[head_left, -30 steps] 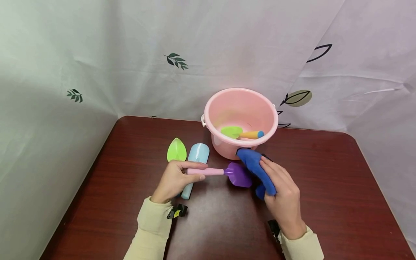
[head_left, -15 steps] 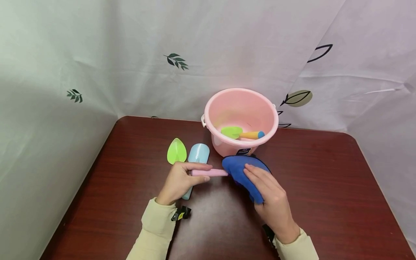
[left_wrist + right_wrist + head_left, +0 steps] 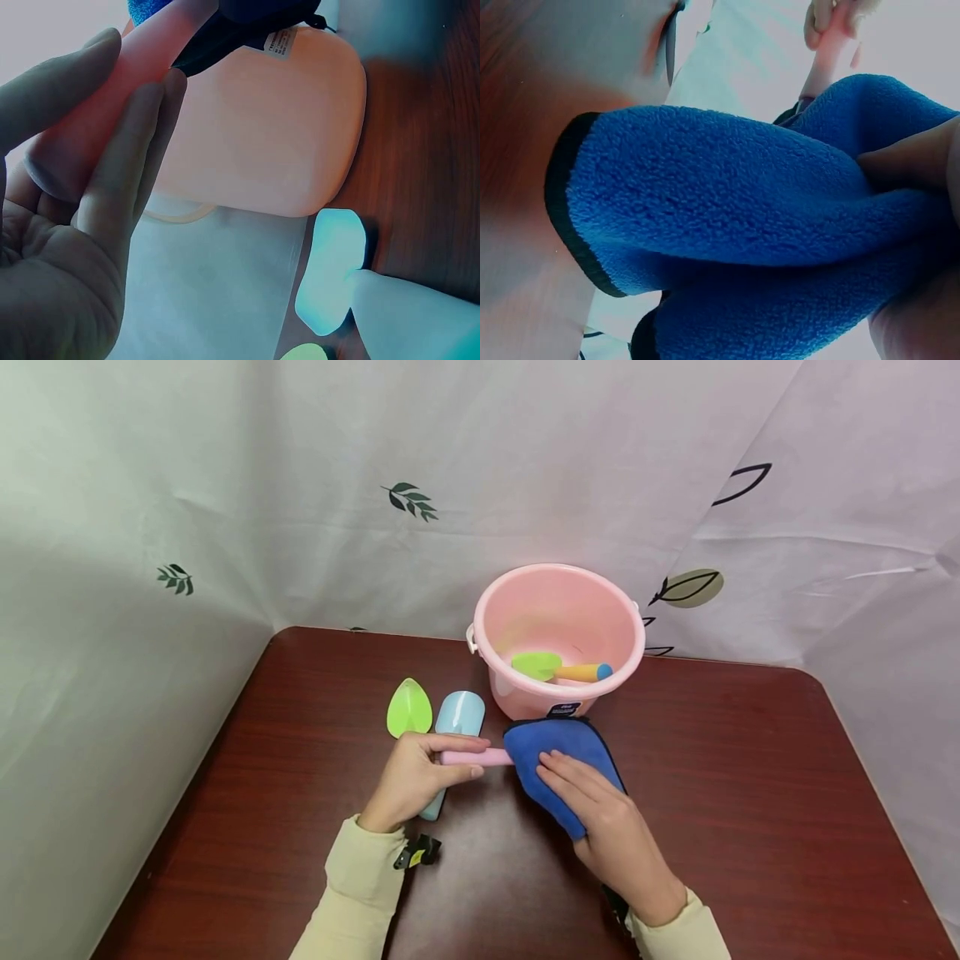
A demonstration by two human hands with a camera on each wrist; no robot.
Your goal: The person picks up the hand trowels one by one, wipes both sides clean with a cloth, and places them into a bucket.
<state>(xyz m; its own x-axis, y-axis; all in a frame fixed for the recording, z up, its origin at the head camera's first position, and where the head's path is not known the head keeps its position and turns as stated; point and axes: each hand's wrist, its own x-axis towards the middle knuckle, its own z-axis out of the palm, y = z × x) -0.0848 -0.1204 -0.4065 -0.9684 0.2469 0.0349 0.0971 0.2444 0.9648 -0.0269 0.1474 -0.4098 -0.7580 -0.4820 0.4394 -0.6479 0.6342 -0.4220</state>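
Observation:
Between its thumb and fingers, my left hand (image 3: 416, 772) pinches the pink handle (image 3: 478, 757) of a toy shovel. The same pink handle (image 3: 120, 90) slants up across the left wrist view. A blue cloth (image 3: 534, 745) with a dark edge covers the shovel's blade, which is hidden. My right hand (image 3: 611, 831) holds this cloth over the blade, fingers on top and the thumb underneath. In the right wrist view, the fuzzy cloth (image 3: 705, 180) hangs in folds and the thumb presses into it.
Behind the hands stands a pink bucket (image 3: 510, 700) containing a green shovel (image 3: 534, 665) with an orange handle. A green scoop (image 3: 408, 708) and a light blue scoop (image 3: 461, 713) lie on the dark red table (image 3: 750, 793), left of the bucket. Pale curtains (image 3: 300, 485) surround the table.
My right hand has brought the cloth leftward over the purple shovel blade, which showed one second ago and is now covered. My left hand has shifted slightly right, still holding the handle.

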